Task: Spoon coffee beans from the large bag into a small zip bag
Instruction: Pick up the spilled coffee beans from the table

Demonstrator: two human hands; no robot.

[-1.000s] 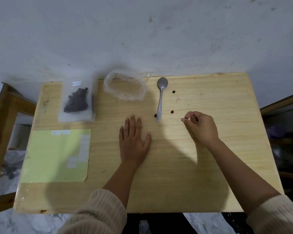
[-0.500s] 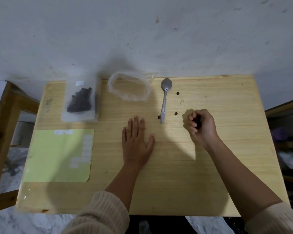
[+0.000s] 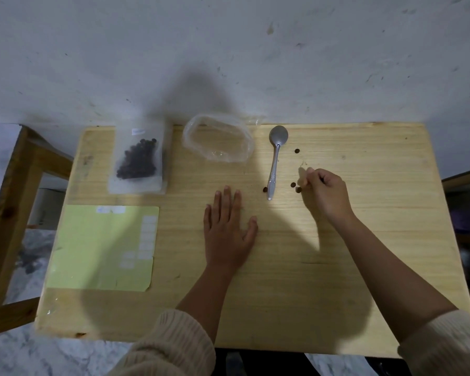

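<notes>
A small zip bag holding dark coffee beans lies flat at the table's back left. The large clear bag stands open at the back centre and looks empty. To its right a metal spoon lies bowl up, handle toward me. Loose beans lie scattered around the spoon's handle. My right hand is curled into a pinch just right of the handle, its fingertips touching one bean, with something dark inside the curl. My left hand rests flat, palm down, fingers spread.
A pale green sheet with white labels covers the front left of the wooden table. A white wall rises right behind the table. A wooden frame stands to the left, dark shelving to the right.
My right hand closed into a fist, then shifted left toward the beans beside the spoon handle. A bean now lies at its fingertips. My left hand stayed flat.
</notes>
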